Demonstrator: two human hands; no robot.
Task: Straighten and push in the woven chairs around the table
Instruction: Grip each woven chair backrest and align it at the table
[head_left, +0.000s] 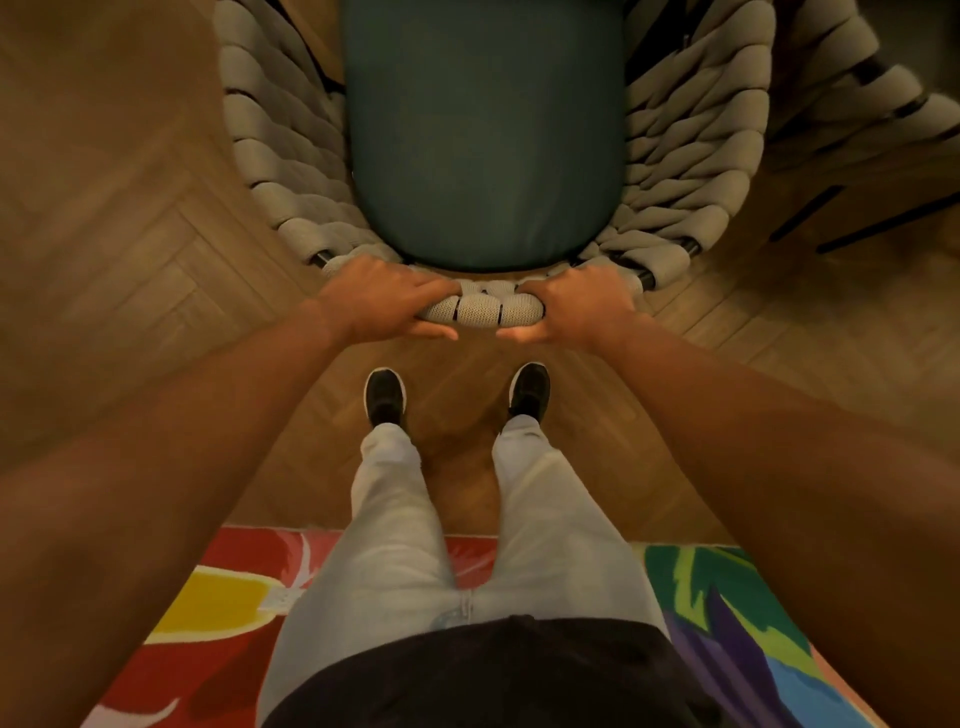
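Observation:
A woven chair (691, 156) of thick grey rope stands right in front of me, seen from above and behind. A dark teal seat cushion (483, 135) fills its middle. My left hand (379, 301) grips the top rail of the chair's back, fingers over the rail and thumb under it. My right hand (576, 306) grips the same rail just to the right, a short stretch of grey weave (483, 312) showing between the two hands. The table is not in view.
Part of a second woven chair (883, 88) shows at the top right. Herringbone wood floor (130, 249) lies on both sides. My feet in black shoes (384, 395) stand behind the chair, and a bright multicoloured rug (208, 603) lies behind them.

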